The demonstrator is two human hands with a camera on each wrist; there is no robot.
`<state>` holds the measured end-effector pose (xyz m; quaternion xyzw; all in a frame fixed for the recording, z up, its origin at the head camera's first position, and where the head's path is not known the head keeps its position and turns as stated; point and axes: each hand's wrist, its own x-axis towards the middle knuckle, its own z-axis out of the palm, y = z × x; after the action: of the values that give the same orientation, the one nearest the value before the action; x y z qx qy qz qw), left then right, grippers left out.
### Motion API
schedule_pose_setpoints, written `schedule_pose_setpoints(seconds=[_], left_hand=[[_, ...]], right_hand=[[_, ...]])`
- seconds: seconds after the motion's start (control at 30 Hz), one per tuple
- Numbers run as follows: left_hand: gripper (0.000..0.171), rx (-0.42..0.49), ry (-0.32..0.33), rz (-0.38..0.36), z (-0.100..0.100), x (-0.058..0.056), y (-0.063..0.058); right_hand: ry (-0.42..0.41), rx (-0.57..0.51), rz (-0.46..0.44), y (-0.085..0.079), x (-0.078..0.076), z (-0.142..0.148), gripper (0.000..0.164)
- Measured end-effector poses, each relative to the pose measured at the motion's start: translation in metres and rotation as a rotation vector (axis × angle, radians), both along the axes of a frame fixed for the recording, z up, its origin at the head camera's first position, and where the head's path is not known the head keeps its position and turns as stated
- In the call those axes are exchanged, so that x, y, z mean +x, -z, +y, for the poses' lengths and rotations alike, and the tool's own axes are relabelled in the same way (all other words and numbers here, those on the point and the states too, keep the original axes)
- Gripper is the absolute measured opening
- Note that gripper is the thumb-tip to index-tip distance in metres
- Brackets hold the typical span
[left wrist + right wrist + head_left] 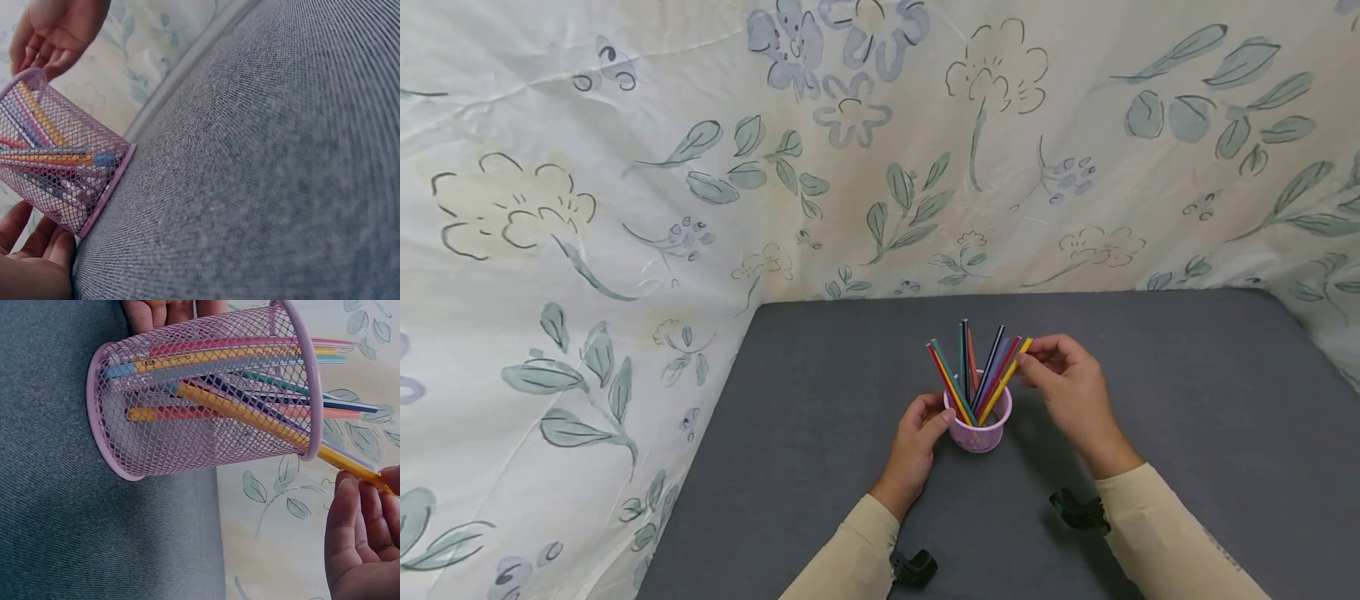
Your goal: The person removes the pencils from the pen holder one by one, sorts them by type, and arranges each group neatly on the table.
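Observation:
A pink mesh pencil cup (977, 441) stands upright on the dark grey table, several colored pencils (281, 381) leaning outward in it. My left hand (916, 442) holds the cup from its left side, thumb at the rim and the other fingers behind the mesh. On the other side, my right hand (1066, 385) pinches the upper end of a yellow pencil (350, 464) between thumb and fingers. That pencil's lower end is still inside the cup, visible through the mesh in the right wrist view. The left wrist view shows the cup base (109, 190) on the tabletop.
The grey tabletop (805, 375) extends around the cup on all sides. A white cloth (700, 250) with leaves and flowers hangs behind and to the left of it. Dark wrist cameras (1078, 508) stick out from both sleeves.

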<state>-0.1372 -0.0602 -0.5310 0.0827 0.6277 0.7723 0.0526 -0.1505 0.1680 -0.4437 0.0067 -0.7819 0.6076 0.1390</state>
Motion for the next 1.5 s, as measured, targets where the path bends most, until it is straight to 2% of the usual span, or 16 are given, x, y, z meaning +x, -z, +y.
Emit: schedule_pose_setpoints(seconds=[0.5, 0.97, 1.33, 1.5], left_hand=[[0.039, -0.002, -0.007, 0.012, 0.0, 0.001, -0.001], [0.04, -0.004, -0.012, 0.007, 0.003, -0.002, 0.002], [0.039, 0.001, -0.003, 0.008, 0.001, -0.002, 0.002], [0.039, 0.0, -0.005, 0.006, 0.0, 0.0, 0.001]], right_hand=[[0.038, -0.052, 0.005, -0.015, 0.002, 0.009, 0.028], [0.049, -0.09, 0.018, -0.02, -0.002, 0.023, 0.028], [0.066, -0.081, 0.022, -0.029, 0.002, 0.032, 0.026], [0.069, -0.154, 0.026, -0.033, 0.003, 0.036, 0.022]])
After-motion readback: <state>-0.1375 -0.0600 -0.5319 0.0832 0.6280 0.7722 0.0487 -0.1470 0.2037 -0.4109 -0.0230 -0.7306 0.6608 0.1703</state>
